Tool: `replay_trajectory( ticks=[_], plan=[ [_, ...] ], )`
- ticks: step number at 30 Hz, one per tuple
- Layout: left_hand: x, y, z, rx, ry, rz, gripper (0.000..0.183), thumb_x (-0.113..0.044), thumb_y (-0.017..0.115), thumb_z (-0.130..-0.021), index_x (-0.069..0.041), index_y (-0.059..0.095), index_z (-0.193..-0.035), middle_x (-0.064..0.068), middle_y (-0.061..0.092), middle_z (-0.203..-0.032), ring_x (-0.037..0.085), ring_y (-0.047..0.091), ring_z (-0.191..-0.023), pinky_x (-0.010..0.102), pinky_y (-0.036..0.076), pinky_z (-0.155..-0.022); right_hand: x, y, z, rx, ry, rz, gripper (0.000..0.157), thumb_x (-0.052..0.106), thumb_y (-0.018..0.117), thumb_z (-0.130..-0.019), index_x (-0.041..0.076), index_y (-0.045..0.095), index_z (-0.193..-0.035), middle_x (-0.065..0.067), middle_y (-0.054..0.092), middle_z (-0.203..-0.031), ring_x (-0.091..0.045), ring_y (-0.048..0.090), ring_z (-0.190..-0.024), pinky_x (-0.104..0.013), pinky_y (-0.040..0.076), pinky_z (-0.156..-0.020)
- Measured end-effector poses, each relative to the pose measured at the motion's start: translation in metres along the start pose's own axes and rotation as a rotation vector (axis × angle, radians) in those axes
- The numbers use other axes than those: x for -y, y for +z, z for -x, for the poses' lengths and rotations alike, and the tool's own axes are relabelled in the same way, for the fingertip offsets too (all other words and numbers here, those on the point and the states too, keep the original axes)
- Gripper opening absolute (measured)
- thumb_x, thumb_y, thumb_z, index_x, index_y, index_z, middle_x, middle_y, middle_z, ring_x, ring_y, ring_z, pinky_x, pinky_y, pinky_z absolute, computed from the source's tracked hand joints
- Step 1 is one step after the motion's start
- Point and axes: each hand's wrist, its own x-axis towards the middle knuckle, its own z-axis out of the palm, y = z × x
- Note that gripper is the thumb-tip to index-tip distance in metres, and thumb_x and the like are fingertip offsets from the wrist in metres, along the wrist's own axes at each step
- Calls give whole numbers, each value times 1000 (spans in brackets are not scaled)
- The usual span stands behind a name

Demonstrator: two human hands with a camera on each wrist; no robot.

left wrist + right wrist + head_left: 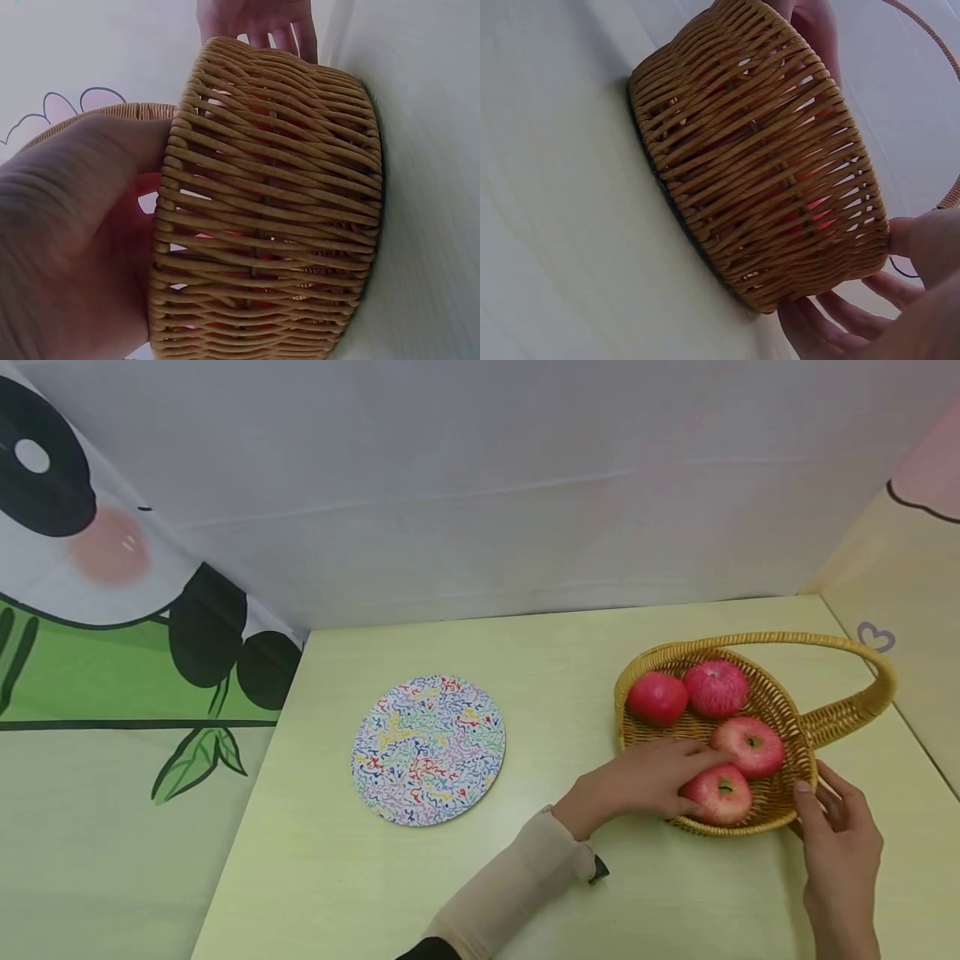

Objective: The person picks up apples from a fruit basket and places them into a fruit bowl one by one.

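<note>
A woven wicker basket (806, 727) with an arched handle stands at the right of the table, holding several red apples. My left hand (652, 777) reaches over the rim from the left, its thumb and index finger around the nearest apple (723, 800). Right behind that lies another apple (752, 745), close to the fingers. Two more, a plain red one (656, 700) and a streaked one (716, 691), sit farther back. At the basket's right side my right hand (843, 835) grips the rim, thumb on top and fingers against the outer wall. In the left wrist view, the left fingertips are hidden.
A round, flat board (427, 752) with a multicolored squiggle pattern lies left of the basket on the pale table (555, 693). A white cloth backdrop (487, 502) rises behind the table. A printed cartoon panel (112, 677) stands at the left.
</note>
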Motion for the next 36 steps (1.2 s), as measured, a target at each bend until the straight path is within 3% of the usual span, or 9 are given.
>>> replay_trajectory(
  ticks=[9, 15, 28, 36],
  plan=[
    [0, -1, -4, 32, 14, 40, 77, -41, 72, -97, -39, 32, -163, -13, 51, -147, 2, 52, -132, 14, 43, -108, 5, -6, -1, 54, 48, 73, 54, 19, 71, -99, 19, 56, -151, 21, 71, -103, 7, 69, -88, -16, 58, -56],
    [-1, 1, -8, 32, 40, 49, 82, -36, 77, -95, -40, 32, -163, -13, 51, -146, 0, 51, -131, 12, 43, -103, 5, -7, -1, 68, 68, 81, 56, 20, 70, -100, 18, 53, -153, 23, 71, -102, 8, 69, -87, -16, 58, -56],
    [-3, -1, -12, 82, 7, 73, 82, -33, 76, -95, -45, 31, -162, -15, 48, -149, -1, 50, -128, 13, 45, -91, 1, -14, -3, 140, 43, 63, 55, 22, 68, -101, 12, 52, -153, 19, 74, -92, 7, 69, -85, -19, 60, -57],
    [-2, -1, -15, 107, -8, 89, 80, -33, 75, -96, -47, 31, -161, -17, 51, -142, -2, 52, -118, 14, 44, -83, -1, -17, -4, 161, 53, 13, 38, 22, 69, -100, 21, 65, -138, 16, 75, -93, 4, 71, -83, -22, 61, -57]
  ],
)
